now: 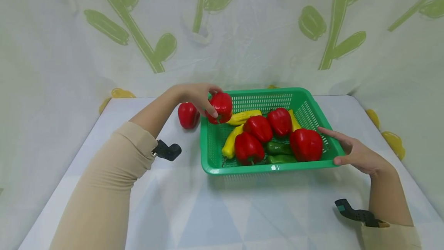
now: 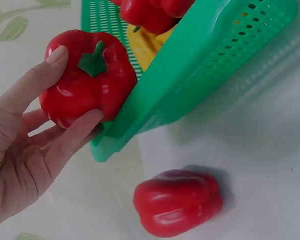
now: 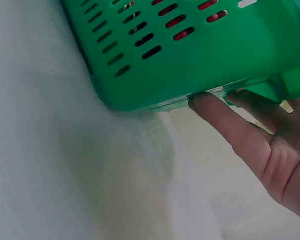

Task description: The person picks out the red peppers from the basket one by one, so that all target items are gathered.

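My left hand (image 1: pixel 199 96) grips a red bell pepper (image 1: pixel 222 107) with a green stem, thumb on one side and fingers on the other. This pepper is at the back left corner of a green plastic basket (image 1: pixel 205 146), close against the rim in the left wrist view. Outside the basket, to its left, another red bell pepper (image 2: pixel 177 204) lies on the table. At the opposite end, my right hand (image 1: pixel 359 153) holds the basket's front right corner, its thumb on the front rim and fingers along the right side.
Inside the basket lie several red bell peppers (image 1: pixel 258 128), yellow peppers (image 1: pixel 244 117) and long green peppers (image 1: pixel 278 148). A white table (image 1: pixel 166 211) with pale blue triangles is below. Behind it hangs a white curtain (image 1: pixel 263 30) printed with green leaves.
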Tool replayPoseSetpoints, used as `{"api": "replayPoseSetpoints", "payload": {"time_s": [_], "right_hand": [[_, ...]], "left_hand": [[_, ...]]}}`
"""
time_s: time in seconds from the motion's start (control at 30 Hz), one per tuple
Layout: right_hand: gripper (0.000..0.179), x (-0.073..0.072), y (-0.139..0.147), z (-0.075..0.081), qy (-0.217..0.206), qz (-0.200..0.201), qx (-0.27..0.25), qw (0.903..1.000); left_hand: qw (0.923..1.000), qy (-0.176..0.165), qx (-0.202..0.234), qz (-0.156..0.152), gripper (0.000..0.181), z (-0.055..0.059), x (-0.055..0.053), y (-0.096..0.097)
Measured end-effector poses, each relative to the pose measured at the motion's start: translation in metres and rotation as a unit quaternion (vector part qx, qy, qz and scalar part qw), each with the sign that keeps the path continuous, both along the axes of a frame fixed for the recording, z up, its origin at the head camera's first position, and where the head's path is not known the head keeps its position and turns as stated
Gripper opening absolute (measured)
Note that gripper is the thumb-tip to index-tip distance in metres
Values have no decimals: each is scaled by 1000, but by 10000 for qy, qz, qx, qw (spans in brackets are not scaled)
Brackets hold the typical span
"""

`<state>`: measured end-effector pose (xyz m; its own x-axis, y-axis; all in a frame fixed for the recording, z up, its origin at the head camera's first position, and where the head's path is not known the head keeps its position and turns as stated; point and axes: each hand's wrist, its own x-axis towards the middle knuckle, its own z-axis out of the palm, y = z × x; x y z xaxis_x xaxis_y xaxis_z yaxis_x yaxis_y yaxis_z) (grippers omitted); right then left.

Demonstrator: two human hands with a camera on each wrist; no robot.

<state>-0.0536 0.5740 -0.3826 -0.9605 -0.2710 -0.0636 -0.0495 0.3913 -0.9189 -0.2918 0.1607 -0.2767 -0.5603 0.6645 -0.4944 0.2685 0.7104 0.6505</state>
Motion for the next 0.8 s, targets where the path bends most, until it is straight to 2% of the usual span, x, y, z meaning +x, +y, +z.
{"api": "replayPoseSetpoints", "payload": {"time_s": [0.2, 0.37, 0.67, 0.8], "right_hand": [[76, -4, 0, -2, -163, 3, -143, 9998], [77, -7, 2, -4, -212, 11, -259, 9994], [77, -7, 3, -6, -200, -39, -201, 9996], [77, -7, 4, -6, -296, -79, -129, 9994]], "left_hand": [[9998, -104, 74, 162, 91, 10, -3, -5], [9996, 27, 191, 223, 90, 16, -6, -13], [9988, 180, 264, 379, 88, 19, -11, -37], [9981, 147, 360, 469, 87, 19, -11, -50]]}}
